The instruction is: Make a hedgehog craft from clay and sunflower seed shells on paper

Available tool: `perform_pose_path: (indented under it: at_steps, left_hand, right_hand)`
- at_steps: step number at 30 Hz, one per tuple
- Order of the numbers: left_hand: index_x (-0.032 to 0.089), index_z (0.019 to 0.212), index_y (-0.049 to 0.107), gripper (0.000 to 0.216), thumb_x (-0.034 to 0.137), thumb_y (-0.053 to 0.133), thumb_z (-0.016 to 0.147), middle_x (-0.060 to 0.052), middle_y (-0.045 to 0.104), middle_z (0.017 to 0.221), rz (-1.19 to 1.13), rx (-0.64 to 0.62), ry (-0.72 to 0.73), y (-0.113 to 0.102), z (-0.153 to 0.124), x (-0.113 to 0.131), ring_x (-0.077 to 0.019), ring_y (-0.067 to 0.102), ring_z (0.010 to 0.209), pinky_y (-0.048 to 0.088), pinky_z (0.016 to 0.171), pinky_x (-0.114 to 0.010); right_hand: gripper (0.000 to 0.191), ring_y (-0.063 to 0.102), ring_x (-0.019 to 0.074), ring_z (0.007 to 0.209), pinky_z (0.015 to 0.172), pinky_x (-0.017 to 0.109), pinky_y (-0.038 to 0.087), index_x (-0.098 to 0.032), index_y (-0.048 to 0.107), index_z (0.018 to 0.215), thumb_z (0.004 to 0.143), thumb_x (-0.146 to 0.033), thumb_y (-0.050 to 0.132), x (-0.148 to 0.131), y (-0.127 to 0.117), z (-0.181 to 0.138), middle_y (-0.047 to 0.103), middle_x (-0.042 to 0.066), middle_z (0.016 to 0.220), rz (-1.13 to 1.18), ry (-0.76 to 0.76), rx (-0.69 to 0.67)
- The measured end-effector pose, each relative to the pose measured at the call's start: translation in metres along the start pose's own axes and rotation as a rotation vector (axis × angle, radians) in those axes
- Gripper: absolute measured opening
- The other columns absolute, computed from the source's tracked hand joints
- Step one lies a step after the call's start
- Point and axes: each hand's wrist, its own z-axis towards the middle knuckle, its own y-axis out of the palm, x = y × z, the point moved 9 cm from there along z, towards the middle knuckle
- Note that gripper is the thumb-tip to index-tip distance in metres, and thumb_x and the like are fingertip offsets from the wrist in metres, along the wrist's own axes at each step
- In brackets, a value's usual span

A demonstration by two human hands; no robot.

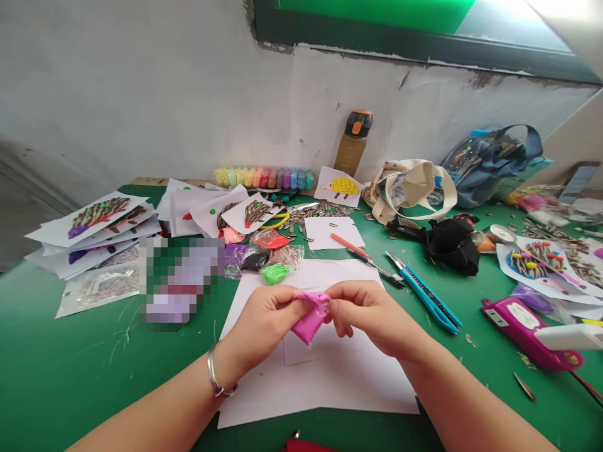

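Between my two hands is a small plastic packet of pink modelling clay point(308, 323), raised over white paper point(264, 389). My left hand point(271, 317) pinches its upper left side between thumb and fingers. At the packet's upper right edge, my right hand point(365, 311) grips the wrapper with thumb and forefinger. Just beyond my hands lie more clay packets: a green one point(275, 273), a red one point(270, 238) and a purple one point(235, 258). A smaller white sheet point(296, 351) rests on the larger paper, partly hidden by my hands.
Right of the paper lie a blue utility knife point(426, 292) and an orange pen point(351, 246). Sunflower seeds point(325, 213) are scattered behind. Hedgehog pictures point(94, 216) are stacked at left. A bottle point(352, 144), a cloth bag point(409, 185) and a magenta glue gun point(532, 336) also occupy the green table.
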Motion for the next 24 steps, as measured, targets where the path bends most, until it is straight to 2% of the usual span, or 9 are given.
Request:
perform_pose_path:
  at_steps: [4,9,11,16,20,24]
  left_hand:
    - [0.017,0.084,0.076,0.025,0.036,0.062,0.088,-0.003,0.072,0.078,-0.043,-0.057,-0.003,0.005,0.001,-0.001,-0.0140,0.059,0.071,0.046,0.066,-0.022]
    - [0.016,0.086,0.074,0.022,0.036,0.064,0.087,-0.002,0.069,0.081,-0.091,-0.105,-0.006,0.009,0.000,-0.001,-0.0134,0.057,0.073,0.045,0.068,-0.022]
    - [0.015,0.082,0.072,0.022,0.034,0.063,0.087,-0.001,0.065,0.076,-0.079,-0.114,-0.002,0.009,0.000,0.000,-0.0120,0.053,0.070,0.043,0.066,-0.022]
    - [0.013,0.070,0.065,0.030,0.037,0.061,0.087,0.001,0.055,0.064,-0.042,-0.151,-0.040,0.012,0.000,-0.006,-0.0107,0.044,0.061,0.036,0.058,-0.023]
    - [0.012,0.076,0.068,0.031,0.039,0.059,0.087,-0.002,0.060,0.070,0.011,-0.198,-0.054,0.016,-0.001,-0.008,-0.0128,0.049,0.065,0.038,0.060,-0.024]
    - [0.012,0.076,0.069,0.030,0.038,0.058,0.086,-0.003,0.062,0.071,0.053,-0.189,-0.079,0.016,-0.001,-0.009,-0.0134,0.050,0.066,0.038,0.060,-0.024]
  right_hand:
    - [0.014,0.055,0.0094,0.057,0.056,0.024,0.044,-0.016,0.073,0.085,0.079,-0.022,0.062,0.002,0.001,-0.001,0.067,0.001,0.074,-0.053,0.027,-0.021]
    - [0.020,0.056,0.0103,0.052,0.056,0.025,0.043,-0.015,0.069,0.066,0.079,-0.025,0.056,0.003,-0.002,0.000,0.067,0.003,0.065,-0.031,0.045,0.004]
    - [0.022,0.056,0.0110,0.049,0.054,0.025,0.042,-0.015,0.067,0.064,0.078,-0.026,0.055,0.006,-0.002,0.001,0.068,0.005,0.063,0.002,0.075,-0.007]
    - [0.016,0.057,0.0112,0.048,0.053,0.025,0.042,-0.014,0.067,0.066,0.074,-0.024,0.058,0.011,0.006,-0.003,0.070,0.005,0.065,0.023,0.125,-0.142]
    - [0.010,0.057,0.0107,0.057,0.058,0.024,0.043,-0.014,0.067,0.071,0.071,-0.016,0.057,0.013,0.011,-0.006,0.068,0.003,0.069,-0.077,0.144,-0.210]
    - [0.008,0.054,0.0105,0.060,0.059,0.024,0.042,-0.015,0.065,0.074,0.072,-0.014,0.058,0.013,0.015,-0.006,0.063,0.000,0.067,-0.132,0.148,-0.211]
